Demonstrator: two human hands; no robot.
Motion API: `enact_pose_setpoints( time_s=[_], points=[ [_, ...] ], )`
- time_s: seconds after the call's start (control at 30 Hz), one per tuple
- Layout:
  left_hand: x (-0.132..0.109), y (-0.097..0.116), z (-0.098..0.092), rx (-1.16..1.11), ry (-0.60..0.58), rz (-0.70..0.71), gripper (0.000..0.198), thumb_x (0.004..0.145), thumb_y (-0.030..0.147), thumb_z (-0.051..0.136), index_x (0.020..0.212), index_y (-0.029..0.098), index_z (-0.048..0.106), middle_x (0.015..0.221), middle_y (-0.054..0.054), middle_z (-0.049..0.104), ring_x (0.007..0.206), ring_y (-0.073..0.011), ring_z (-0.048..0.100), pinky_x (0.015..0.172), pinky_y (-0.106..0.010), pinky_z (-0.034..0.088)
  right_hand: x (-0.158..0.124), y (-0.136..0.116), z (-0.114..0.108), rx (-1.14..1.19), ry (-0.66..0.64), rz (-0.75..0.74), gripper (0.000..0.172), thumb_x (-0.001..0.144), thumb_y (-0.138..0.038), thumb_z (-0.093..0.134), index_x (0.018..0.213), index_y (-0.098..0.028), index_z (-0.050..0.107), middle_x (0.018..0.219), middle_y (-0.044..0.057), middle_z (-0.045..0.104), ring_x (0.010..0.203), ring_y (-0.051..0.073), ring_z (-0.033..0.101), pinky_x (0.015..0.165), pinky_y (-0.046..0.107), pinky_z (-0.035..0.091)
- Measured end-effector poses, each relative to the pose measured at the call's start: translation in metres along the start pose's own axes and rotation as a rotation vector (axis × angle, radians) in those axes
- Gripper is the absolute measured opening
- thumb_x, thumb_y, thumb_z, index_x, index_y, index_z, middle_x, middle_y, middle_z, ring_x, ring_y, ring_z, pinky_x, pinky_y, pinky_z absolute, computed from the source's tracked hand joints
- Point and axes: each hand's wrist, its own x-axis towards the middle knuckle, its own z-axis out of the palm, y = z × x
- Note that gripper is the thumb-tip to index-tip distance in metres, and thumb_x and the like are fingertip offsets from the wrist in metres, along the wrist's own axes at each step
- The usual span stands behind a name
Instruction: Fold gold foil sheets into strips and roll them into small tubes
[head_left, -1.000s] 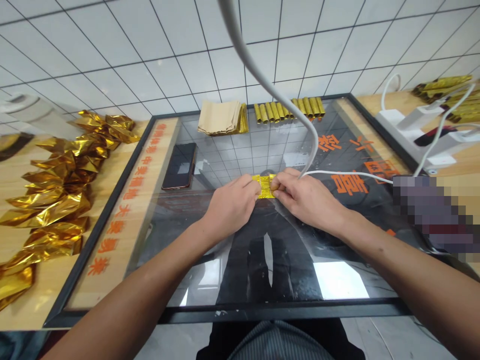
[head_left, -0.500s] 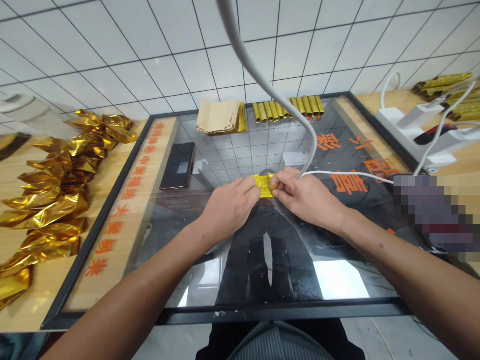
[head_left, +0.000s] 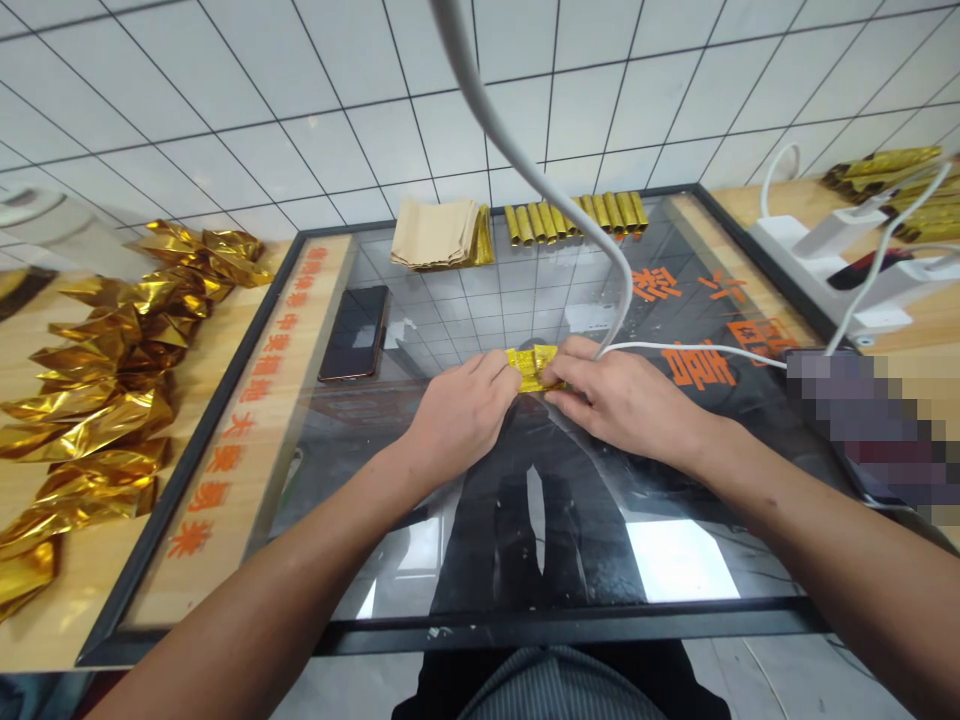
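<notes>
A small piece of gold foil paper [head_left: 528,369] lies on the glass tabletop [head_left: 420,430] between my two hands. My left hand [head_left: 469,405] has its fingers curled down over the left end of the paper. On the other side, my right hand [head_left: 611,390] pinches the right end with thumb and fingers, where a narrow flap stands folded over. Both fingertips are partly hidden behind the knuckles. Behind the hands stand a stack of brown paper sheets with gold faces [head_left: 435,232] and a row of small gold paper rolls [head_left: 576,217].
Folded gold foil shapes [head_left: 112,360] pile up on the left. A dark phone [head_left: 354,332] lies left of my hands. A white cable [head_left: 517,150] hangs in front. On the right are a power strip [head_left: 832,265], a blurred-out device [head_left: 862,430] and more gold rolls [head_left: 892,180].
My right hand has shifted its fingers at the right end of the gold paper, and the folded flap there shows more. My left hand stays almost in place.
</notes>
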Motion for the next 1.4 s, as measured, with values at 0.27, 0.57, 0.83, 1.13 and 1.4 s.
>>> enact_pose_setpoints(
  time_s=[0.27,0.57,0.83,1.13,1.4],
  points=[
    [0.0017,-0.0001,0.0017,-0.061,-0.009,-0.025,0.03,0.114,0.019,0.037,0.104,0.015,0.065,0.103,-0.01,0.063,0.096,-0.0262,0.062,0.082,-0.038,0.05,0.0024,-0.0019,0.0016,-0.149,0.003,0.011,0.024,0.112,-0.03,0.05,0.107,-0.017,0.07,0.102,0.008,0.07,0.072,0.018,0.059,0.068,0.033,0.035],
    [-0.0031,-0.0023,0.0001,-0.167,0.081,-0.041,0.021,0.112,0.023,0.049,0.102,0.018,0.067,0.102,-0.008,0.065,0.099,-0.025,0.064,0.084,-0.036,0.052,0.004,-0.0054,0.0047,-0.249,0.027,0.022,0.028,0.114,-0.031,0.045,0.111,-0.016,0.069,0.107,0.008,0.066,0.068,0.017,0.052,0.062,0.035,0.028],
    [-0.0059,-0.0059,0.0029,-0.138,0.069,-0.085,0.027,0.114,0.022,0.045,0.1,0.018,0.069,0.099,-0.006,0.066,0.097,-0.024,0.065,0.083,-0.036,0.05,0.0042,-0.0063,0.0064,-0.262,0.048,0.053,0.029,0.114,-0.032,0.045,0.109,-0.017,0.068,0.104,0.007,0.066,0.063,0.017,0.045,0.061,0.035,0.024],
    [-0.0037,-0.0026,0.0041,-0.157,0.046,-0.137,0.025,0.112,0.018,0.043,0.102,0.018,0.066,0.101,-0.007,0.067,0.098,-0.0246,0.064,0.084,-0.037,0.05,0.004,-0.0018,0.0012,-0.189,0.011,0.04,0.03,0.114,-0.034,0.045,0.11,-0.018,0.071,0.103,0.007,0.066,0.065,0.017,0.051,0.064,0.035,0.029],
    [-0.0054,-0.0034,-0.0009,-0.386,0.038,-0.292,0.012,0.106,0.021,0.058,0.098,0.022,0.067,0.103,-0.003,0.068,0.092,-0.0209,0.065,0.075,-0.034,0.045,0.0052,0.0018,0.0058,-0.061,0.062,0.076,0.023,0.111,-0.029,0.049,0.109,-0.02,0.07,0.106,0.006,0.068,0.081,0.021,0.064,0.068,0.035,0.036]
  ],
)
